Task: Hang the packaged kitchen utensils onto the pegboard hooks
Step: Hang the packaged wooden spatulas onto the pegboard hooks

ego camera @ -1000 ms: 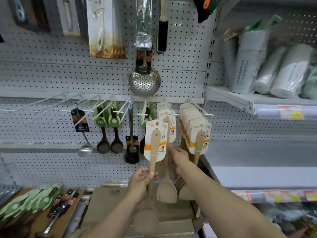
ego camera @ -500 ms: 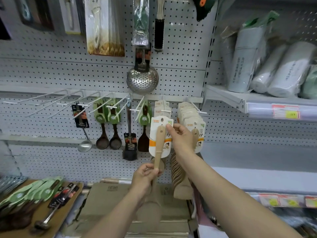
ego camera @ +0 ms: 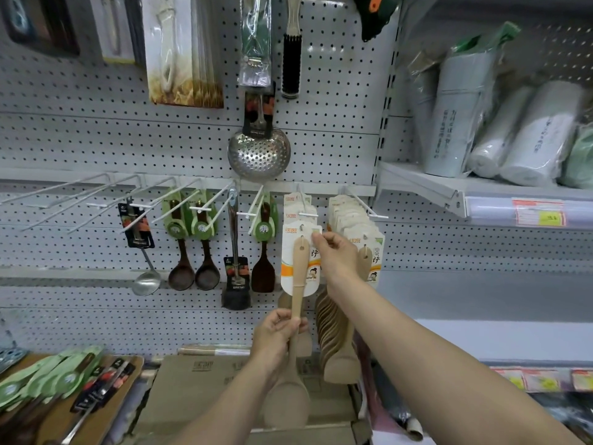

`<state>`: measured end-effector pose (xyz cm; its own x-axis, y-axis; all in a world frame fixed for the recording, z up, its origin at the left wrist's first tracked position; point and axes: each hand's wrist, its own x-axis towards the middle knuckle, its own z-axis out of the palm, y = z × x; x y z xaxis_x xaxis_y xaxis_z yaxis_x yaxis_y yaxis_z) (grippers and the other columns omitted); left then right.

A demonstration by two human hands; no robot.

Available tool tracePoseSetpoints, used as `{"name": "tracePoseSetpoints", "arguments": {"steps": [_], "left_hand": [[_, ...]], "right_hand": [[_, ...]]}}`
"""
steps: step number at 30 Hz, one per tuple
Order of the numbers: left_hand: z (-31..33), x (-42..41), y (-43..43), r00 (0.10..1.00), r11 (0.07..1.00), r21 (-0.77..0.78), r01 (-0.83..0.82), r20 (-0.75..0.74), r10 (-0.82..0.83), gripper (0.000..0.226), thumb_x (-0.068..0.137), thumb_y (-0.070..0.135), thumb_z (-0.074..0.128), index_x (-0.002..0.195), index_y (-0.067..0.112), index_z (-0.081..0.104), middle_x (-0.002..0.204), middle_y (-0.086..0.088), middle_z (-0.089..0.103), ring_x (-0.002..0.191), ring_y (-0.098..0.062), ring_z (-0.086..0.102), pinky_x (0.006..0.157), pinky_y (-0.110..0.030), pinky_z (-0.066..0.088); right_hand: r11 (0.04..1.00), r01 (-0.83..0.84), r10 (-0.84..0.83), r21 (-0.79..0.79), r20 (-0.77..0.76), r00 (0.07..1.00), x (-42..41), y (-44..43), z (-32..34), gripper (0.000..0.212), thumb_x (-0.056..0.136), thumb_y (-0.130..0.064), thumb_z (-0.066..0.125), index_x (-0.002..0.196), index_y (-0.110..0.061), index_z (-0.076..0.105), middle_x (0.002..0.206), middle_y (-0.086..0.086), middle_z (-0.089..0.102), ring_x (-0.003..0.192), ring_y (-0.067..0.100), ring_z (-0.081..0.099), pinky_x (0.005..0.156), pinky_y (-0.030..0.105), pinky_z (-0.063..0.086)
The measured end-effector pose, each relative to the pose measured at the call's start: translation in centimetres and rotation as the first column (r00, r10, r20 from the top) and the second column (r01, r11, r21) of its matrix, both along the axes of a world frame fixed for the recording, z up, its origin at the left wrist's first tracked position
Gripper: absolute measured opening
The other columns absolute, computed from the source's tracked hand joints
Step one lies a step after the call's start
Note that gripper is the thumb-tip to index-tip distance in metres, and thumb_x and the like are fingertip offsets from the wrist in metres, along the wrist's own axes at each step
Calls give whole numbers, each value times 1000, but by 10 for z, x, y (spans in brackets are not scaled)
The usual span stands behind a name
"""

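Overhead, a white pegboard (ego camera: pixel 96 149) carries rows of hooks. Left hand (ego camera: pixel 276 335) grips the wooden spatula (ego camera: pixel 296 316) handle, right hand (ego camera: pixel 337 255) pinches its card just below a hook (ego camera: pixel 308 214). Cardboard boxes (ego camera: pixel 199 380) sit near.

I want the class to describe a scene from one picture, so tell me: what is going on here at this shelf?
A person is stocking a white pegboard display. The left hand grips the handle of a pale wooden spatula on a white and orange card, while the right hand pinches the card's top corner, lifting it towards the white hook just above. The card is not yet on that hook, which already carries a few similar packs. More packaged utensils lie on the wooden board at lower left.
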<state>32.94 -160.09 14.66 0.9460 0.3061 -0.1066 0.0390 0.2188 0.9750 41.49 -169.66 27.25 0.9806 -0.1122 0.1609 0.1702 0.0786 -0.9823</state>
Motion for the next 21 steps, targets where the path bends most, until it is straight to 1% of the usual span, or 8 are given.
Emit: {"name": "tracePoseSetpoints", "arguments": {"steps": [4, 9, 11, 13, 14, 16, 19, 21], "left_hand": [[1, 19, 9, 1000, 1000, -11, 3, -15, -4, 12, 95, 7, 62, 106, 5, 63, 95, -7, 78, 93, -16, 74, 81, -31, 55], [2, 47, 18, 999, 999, 31, -10, -31, 11, 10, 94, 10, 65, 103, 9, 66, 91, -3, 78, 95, -18, 71, 93, -40, 54], [-1, 57, 21, 999, 999, 49, -10, -34, 11, 9, 94, 12, 65, 102, 12, 66, 92, -2, 78, 94, -18, 71, 85, -38, 55], [-1, 66, 22, 1000, 998, 56, -11, -26, 12, 6, 94, 13, 65, 100, 12, 66, 93, -3, 77, 89, -17, 71, 69, -27, 52], [-1, 70, 22, 1000, 998, 61, -11, -24, 12, 6, 94, 13, 65, 99, 12, 66, 94, -3, 77, 88, -16, 70, 65, -25, 50], [-1, 77, 24, 1000, 999, 52, -6, -19, 7, 7, 94, 12, 65, 101, 10, 65, 93, -2, 78, 91, -18, 71, 67, -26, 51], [-1, 89, 29, 1000, 998, 69, 1, -21, 1, 7, 93, 15, 66, 99, 12, 66, 91, 0, 78, 93, -18, 71, 70, -30, 49], [-3, 97, 33, 1000, 996, 87, 9, -18, -8, 6, 93, 16, 67, 98, 12, 66, 91, 0, 78, 94, -19, 70, 73, -34, 51]], "right_hand": [[1000, 21, -21, 15, 3, 1000, 12, 11, -1, 15, 98, -24, 65, 94, -10, 70, 83, -3, 63, 73, 8, 53, 65, 18, 42], [999, 45, -45, 12, 12, 999, 29, 22, 0, 15, 101, -23, 60, 95, -10, 68, 82, -3, 62, 74, 9, 53, 66, 19, 42], [999, 50, -50, -1, 21, 999, 35, 26, 1, 16, 102, -22, 59, 98, -9, 67, 84, -2, 63, 74, 8, 53, 65, 19, 41], [998, 57, -57, -25, 31, 998, 40, 29, 2, 14, 102, -21, 58, 99, -10, 66, 87, 0, 64, 74, 8, 54, 63, 20, 42], [998, 59, -58, -32, 31, 998, 43, 31, 2, 12, 102, -20, 58, 98, -11, 65, 88, 0, 64, 75, 10, 54, 62, 21, 42], [997, 64, -63, -40, 25, 998, 48, 33, 5, 8, 101, -18, 57, 96, -14, 62, 84, -2, 62, 76, 12, 54, 59, 19, 42], [996, 63, -61, -66, 34, 998, 55, 36, 9, 7, 101, -13, 55, 100, -11, 61, 78, -6, 56, 67, 6, 49, 44, 7, 37], [995, 50, -47, -84, 43, 998, 59, 35, 11, 7, 103, -13, 54, 102, -10, 60, 77, -6, 54, 66, 5, 46, 40, 6, 34]]}}
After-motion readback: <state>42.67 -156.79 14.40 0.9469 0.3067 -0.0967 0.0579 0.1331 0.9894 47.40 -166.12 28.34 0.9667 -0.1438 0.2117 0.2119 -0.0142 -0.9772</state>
